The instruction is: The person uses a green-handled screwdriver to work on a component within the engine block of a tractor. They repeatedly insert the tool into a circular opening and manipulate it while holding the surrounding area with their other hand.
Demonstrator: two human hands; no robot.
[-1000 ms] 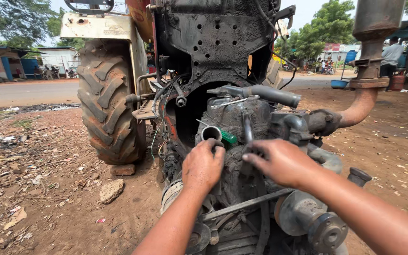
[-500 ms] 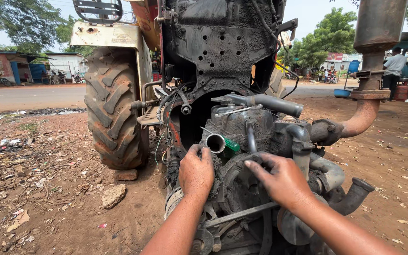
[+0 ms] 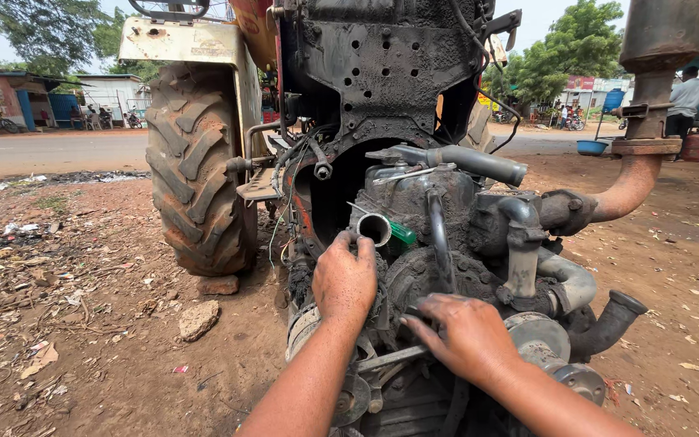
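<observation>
Just above the left hand (image 3: 344, 279): the open pipe (image 3: 374, 228).

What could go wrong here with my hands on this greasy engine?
Both bare hands, left hand and right hand, press on the oily engine, so a slip onto its hard edges seems likely. The open pipe by the left fingers may cut or take in dirt. The belt near the right hand could pinch fingers if it turns.

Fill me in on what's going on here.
A person has both bare hands on a grimy tractor engine outdoors on dirt ground. The left hand grips just below an open metal pipe end; the right hand presses on the engine front. A big rear tyre stands behind.
</observation>
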